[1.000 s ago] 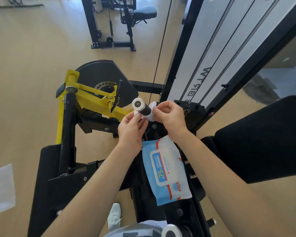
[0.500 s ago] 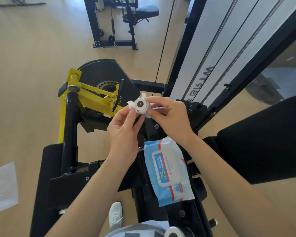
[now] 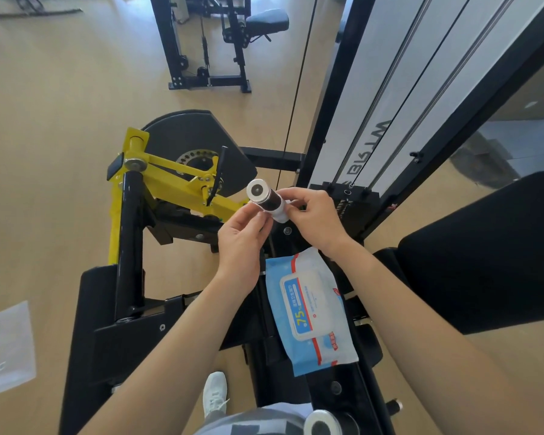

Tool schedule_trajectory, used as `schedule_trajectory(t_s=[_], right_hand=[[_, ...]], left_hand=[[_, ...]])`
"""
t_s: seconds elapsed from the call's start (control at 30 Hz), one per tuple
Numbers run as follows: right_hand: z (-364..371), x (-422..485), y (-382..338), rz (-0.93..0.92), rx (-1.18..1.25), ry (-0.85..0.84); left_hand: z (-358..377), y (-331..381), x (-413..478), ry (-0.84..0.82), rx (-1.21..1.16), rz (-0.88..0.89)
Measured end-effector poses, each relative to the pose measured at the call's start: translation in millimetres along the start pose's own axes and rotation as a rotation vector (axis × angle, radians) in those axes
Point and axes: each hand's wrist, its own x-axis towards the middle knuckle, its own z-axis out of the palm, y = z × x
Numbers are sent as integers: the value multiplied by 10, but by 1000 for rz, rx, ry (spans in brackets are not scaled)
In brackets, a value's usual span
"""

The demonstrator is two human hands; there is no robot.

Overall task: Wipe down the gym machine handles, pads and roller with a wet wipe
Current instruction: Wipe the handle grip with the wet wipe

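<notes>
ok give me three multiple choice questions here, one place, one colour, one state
1. Where is the wipes pack? A) on the floor B) on the black machine frame C) on the far seat
2. The colour of the lever arm? A) red B) green C) yellow
3. The wet wipe is: A) wrapped round the handle B) sealed in the pack C) on the floor
Answers: 1 B, it rests on the frame; 2 C, its bars are yellow; 3 A, the right hand pinches it round the handle.
</notes>
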Motion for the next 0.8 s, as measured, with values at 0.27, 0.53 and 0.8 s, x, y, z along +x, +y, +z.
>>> schedule_trajectory(t_s=[0.27, 0.53, 0.8], right_hand=[[-81, -129, -332, -160, 101, 41], [-220, -98, -669, -196, 225, 149], [-322, 130, -941, -250, 329, 162]], left_hand=[[-18, 203, -220, 99, 17, 300], [-58, 573, -271, 147, 33, 472], [-52, 894, -12, 113, 188, 638]])
